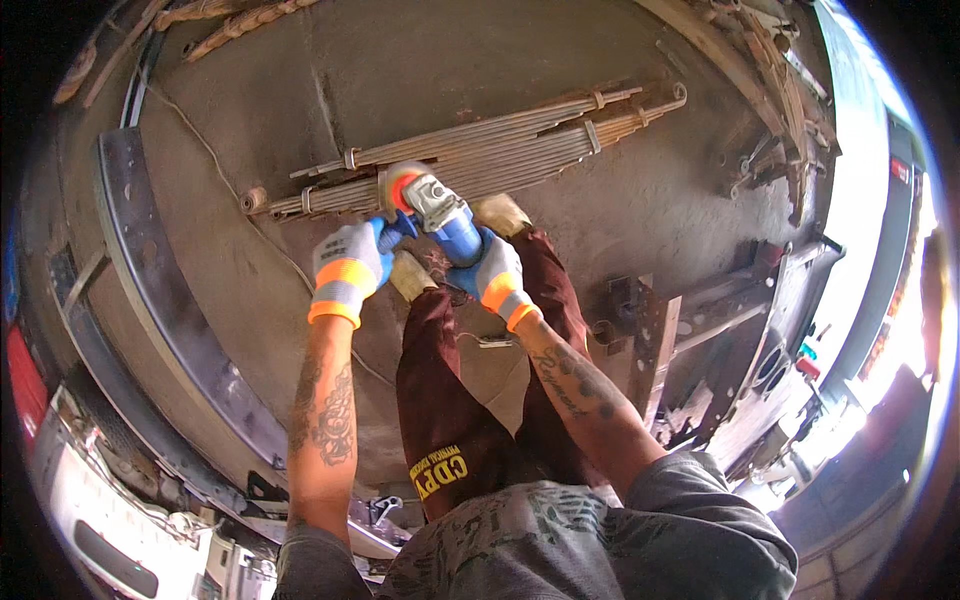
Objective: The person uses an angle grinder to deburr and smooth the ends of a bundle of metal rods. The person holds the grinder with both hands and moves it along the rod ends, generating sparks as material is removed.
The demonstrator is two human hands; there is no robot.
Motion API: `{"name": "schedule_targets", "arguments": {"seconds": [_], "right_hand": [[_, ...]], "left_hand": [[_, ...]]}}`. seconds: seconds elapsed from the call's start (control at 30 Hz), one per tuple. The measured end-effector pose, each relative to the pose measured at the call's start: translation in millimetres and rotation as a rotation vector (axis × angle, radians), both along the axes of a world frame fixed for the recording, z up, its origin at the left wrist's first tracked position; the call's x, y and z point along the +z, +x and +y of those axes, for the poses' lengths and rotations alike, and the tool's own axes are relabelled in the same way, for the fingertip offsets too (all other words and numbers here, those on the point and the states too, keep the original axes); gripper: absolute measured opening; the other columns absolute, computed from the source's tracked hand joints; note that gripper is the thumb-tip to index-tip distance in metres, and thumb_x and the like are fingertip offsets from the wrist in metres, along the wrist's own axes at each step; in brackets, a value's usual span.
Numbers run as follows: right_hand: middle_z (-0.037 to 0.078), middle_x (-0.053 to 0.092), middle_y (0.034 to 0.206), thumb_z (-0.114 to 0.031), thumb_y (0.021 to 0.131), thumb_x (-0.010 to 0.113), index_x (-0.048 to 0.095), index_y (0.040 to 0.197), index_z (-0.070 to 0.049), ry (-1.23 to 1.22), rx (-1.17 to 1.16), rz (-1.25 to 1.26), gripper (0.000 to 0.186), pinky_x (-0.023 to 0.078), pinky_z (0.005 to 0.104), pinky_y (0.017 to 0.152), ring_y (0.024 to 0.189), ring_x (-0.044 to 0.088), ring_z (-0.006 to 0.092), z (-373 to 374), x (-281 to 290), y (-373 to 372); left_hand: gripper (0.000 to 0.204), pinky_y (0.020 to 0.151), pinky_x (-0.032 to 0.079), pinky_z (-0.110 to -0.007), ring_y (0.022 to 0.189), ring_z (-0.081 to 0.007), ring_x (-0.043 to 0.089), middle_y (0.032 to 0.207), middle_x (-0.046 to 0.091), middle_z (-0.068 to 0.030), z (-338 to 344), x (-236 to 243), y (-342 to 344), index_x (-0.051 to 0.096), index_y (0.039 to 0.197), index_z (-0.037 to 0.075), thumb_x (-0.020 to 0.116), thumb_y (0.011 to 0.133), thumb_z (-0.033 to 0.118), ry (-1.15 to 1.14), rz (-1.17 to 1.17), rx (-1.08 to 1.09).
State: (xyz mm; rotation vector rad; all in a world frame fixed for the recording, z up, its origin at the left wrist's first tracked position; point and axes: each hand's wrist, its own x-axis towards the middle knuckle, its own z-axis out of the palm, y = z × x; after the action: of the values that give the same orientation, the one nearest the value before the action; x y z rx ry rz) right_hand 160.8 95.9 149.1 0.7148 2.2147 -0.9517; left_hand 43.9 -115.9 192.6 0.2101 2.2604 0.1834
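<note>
Both my hands, in grey and blue gloves with orange cuffs, hold a blue and silver angle grinder [458, 232]. My left hand [348, 262] is closed round its blue side handle [398, 230], while my right hand [490, 272] wraps the rear of the body. The grinder's disc [404, 186], orange-red and blurred, is over the left part of a leaf spring pack [540, 158] lying on the floor. Whether the disc touches the metal, I cannot tell. A second leaf spring pack [490, 127] lies along its far side. My boots [500, 213] stand close to the near pack.
Long dark steel beams [165, 270] lie at the left, with a thin cable [205, 140] across the floor beside them. A steel frame [657, 340] stands at the right. Rusty leaf springs [785, 130] are piled at the far right, and rusty bars [245, 30] at the far left.
</note>
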Motion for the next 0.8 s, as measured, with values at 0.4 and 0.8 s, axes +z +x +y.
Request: {"name": "schedule_targets", "arguments": {"seconds": [0.4,0.8], "right_hand": [[0.016,0.081,0.109,-0.032,0.067,0.095,0.073,0.118,-0.012,0.021,-0.204,-0.138,0.058,0.060,0.0461,0.091,0.106,0.077,0.0382,96.2,-159.1,25.4],[0.017,0.080,0.105,-0.027,0.071,0.087,0.072,0.117,-0.013,0.004,-0.049,-0.067,0.050,0.061,0.0470,0.088,0.100,0.077,0.0390,218.3,-222.0,-56.1]], "left_hand": [[0.045,0.086,0.059,-0.051,0.098,-0.0432,0.077,0.101,0.080,-0.0223,110.6,-206.7,-6.5,0.082,0.106,0.010,0.088,0.082,0.046,0.078,-0.107,-0.107],[0.045,0.084,0.058,-0.052,0.104,-0.0499,0.074,0.102,0.077,-0.0312,184.1,-335.5,-47.0,0.081,0.105,0.001,0.086,0.083,0.040,0.031,-0.051,0.094]]}}
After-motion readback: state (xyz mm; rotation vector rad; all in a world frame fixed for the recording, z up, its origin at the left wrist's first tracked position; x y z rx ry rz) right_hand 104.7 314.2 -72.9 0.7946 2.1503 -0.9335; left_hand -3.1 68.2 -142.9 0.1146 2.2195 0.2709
